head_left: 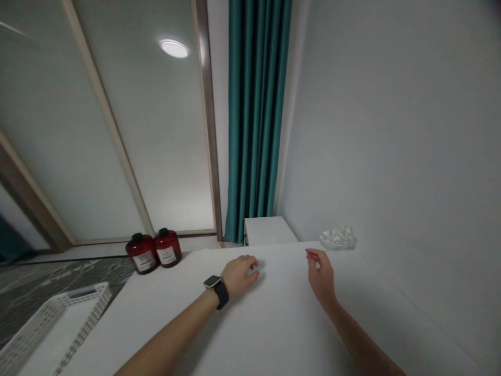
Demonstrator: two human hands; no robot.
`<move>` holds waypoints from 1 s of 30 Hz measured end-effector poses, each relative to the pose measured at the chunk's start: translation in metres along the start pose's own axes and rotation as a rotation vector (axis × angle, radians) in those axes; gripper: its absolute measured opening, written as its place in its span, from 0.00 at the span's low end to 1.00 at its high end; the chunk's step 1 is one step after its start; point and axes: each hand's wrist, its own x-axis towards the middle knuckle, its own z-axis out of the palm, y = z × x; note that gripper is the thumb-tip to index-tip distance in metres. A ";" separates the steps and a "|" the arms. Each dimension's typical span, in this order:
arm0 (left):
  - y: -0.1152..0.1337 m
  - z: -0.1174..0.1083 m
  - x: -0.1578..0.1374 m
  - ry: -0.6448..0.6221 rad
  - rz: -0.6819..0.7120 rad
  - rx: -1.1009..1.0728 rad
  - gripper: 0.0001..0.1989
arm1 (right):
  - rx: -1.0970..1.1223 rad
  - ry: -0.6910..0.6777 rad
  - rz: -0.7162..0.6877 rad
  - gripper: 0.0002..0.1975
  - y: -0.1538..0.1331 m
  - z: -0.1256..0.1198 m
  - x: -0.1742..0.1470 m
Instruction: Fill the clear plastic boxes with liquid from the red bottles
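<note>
My left hand [238,275], with a black smartwatch [217,290] on its wrist, is over the middle of the white table [274,329]. Its fingers curl loosely, apart from the thumb, and nothing is in them. To the right, my right hand [322,277] is raised a little near the table's far edge. Its fingers bend towards the thumb with a small gap between, and no object shows there. Closest to it is a clear, faceted glass-like dish [338,239] by the wall. Whether either hand touches the tabletop is hard to tell.
Two dark red bottles with black caps, a left one [143,255] and a right one [167,248], stand at the table's far left corner. A white perforated basket [49,318] is at lower left. Beyond the table are a white cabinet [268,230] and a green curtain [256,115].
</note>
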 end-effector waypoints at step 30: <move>-0.038 0.009 -0.129 0.228 -0.030 -0.135 0.05 | 0.227 -0.483 0.054 0.11 -0.103 0.061 -0.110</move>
